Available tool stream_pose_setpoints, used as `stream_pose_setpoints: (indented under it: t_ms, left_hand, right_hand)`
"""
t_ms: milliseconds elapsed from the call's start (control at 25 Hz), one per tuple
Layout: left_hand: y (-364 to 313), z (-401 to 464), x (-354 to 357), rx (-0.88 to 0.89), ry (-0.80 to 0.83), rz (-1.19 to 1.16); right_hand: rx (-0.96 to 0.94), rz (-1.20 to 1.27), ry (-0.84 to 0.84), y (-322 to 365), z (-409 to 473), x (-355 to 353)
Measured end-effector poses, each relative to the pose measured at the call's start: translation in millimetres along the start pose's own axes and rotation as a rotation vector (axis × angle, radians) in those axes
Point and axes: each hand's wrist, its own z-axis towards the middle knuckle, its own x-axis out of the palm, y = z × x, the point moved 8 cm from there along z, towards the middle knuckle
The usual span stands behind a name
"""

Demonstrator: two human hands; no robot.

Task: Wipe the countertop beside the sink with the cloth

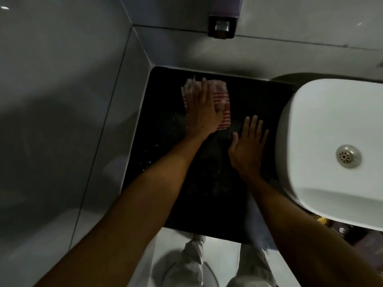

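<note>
We press our left hand flat, fingers spread, on the striped cloth on the countertop. Our right hand lies open and empty just beside the sink.

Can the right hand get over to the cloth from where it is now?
Probably yes. The right hand lies flat on the dark countertop just beside the striped cloth, with bare counter between them. The left hand already presses on the cloth, leaving its right part uncovered.

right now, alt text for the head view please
A left hand presses flat on a red-and-white striped cloth on the black stone countertop. The right hand rests flat beside a white ceramic sink.
</note>
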Motion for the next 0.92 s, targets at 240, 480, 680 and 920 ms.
stream_pose_setpoints:
  t_ms: [240,480,680,920]
  left_hand:
    - [16,8,29,0.040,0.009,0.116]
    - [78,36,7,-0.117,-0.061,0.167]
    - [97,-2,0,-0.398,-0.130,0.133]
    - [133,-121,-7,-0.642,-0.170,0.123]
  right_hand:
    - [-0.010,-0.009,-0.057,-5,0,-2]
    - [-0.009,-0.008,-0.061,-3,-1,-9]
    - [-0.018,0.011,-0.070,-2,-3,-8]
    - [-0.031,0.020,-0.069,-1,-3,-8]
